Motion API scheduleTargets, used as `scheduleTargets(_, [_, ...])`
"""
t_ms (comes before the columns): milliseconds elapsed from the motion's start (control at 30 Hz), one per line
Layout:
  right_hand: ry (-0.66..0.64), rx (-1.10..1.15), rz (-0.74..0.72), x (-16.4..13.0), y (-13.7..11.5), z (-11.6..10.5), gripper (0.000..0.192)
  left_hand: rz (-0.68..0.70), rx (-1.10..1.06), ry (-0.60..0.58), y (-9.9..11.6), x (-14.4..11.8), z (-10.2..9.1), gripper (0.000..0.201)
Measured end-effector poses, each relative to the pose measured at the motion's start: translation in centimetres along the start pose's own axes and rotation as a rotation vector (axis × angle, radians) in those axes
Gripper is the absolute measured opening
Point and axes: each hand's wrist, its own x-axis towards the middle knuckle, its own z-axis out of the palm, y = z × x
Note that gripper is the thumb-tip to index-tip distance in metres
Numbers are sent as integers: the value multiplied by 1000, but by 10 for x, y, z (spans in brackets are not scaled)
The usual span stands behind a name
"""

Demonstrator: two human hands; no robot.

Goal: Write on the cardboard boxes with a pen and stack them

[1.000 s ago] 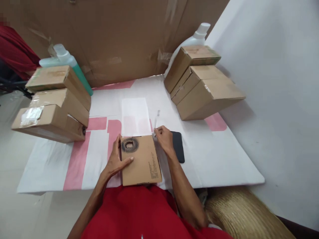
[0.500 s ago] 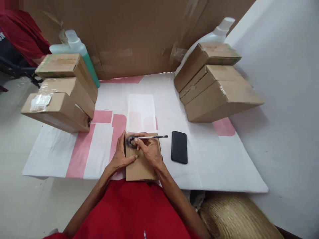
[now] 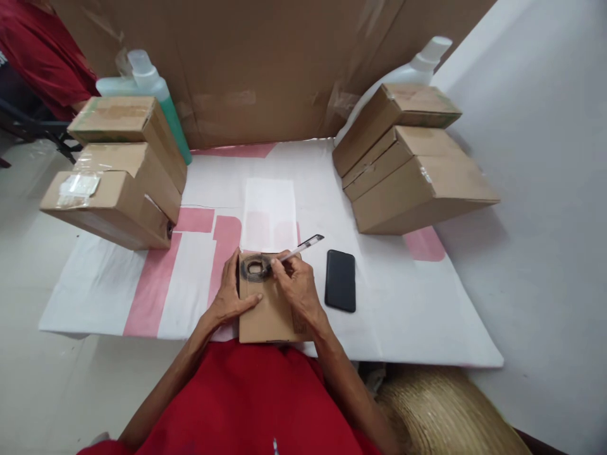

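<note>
Since the earlier frame, the pen [image 3: 300,247] had tilted from level to slanting up and to the right, its tip at the dark ring [image 3: 256,268] on the small cardboard box [image 3: 265,309]. My right hand [image 3: 296,287] gripped the pen; my left hand [image 3: 232,297] lay flat, fingers spread, steadying the box at the table's [image 3: 403,316] near edge. By my judgement the ring was heavily inked around, its centre bare. Printed text on the box lay partly under my hand and unreadable. A black phone [image 3: 340,280] lay just beside it.
</note>
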Motion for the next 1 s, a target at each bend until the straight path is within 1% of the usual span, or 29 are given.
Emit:
scheduleTargets(133, [55,72,4,21,-7,-17,27,-25,-9,0,1,0,-2,117])
scheduleTargets(200, [160,18,-8,38,-7,-29,27,-24,-4,2,1,1,-3,116])
scheduleTargets(267, [268,-235,45,56,-1,-41,26,-16,-3,3,0,2,-4,116])
scheduleTargets(300, [292,-394,99,64,4,-47,24,-16,-4,7,-1,3,-4,115])
scheduleTargets(367, [270,-649,220,75,17,-55,20,-26,-7,15,-2,4,-3,115])
scheduleTargets(433, [208,-750,306,77,29,-56,13,-38,-10,22,-3,5,-3,116])
scheduleTargets(533, [154,-806,362,71,38,-50,13,-58,-5,23,-2,5,-2,116])
scheduleTargets(600, [140,-835,371,63,37,-47,18,-75,-1,26,0,5,-2,116])
scheduleTargets(667, [143,-849,367,52,32,-49,24,-96,-8,24,2,4,-2,117])
scheduleTargets(733, [181,-873,349,37,29,-58,30,-125,-21,22,3,4,-2,118])
scheduleTargets(800, [260,-940,360,17,30,-70,40,-147,-22,22,3,4,-2,119])
scheduleTargets(867, [314,-1010,451,-4,34,-81,55,-143,-9,18,2,5,-2,117])
scheduleTargets(933, [301,-1016,581,-21,41,-89,68,-119,5,14,1,5,-3,115])
scheduleTargets(1000, [276,-956,651,-30,47,-93,73,-93,12,11,0,6,-3,113])
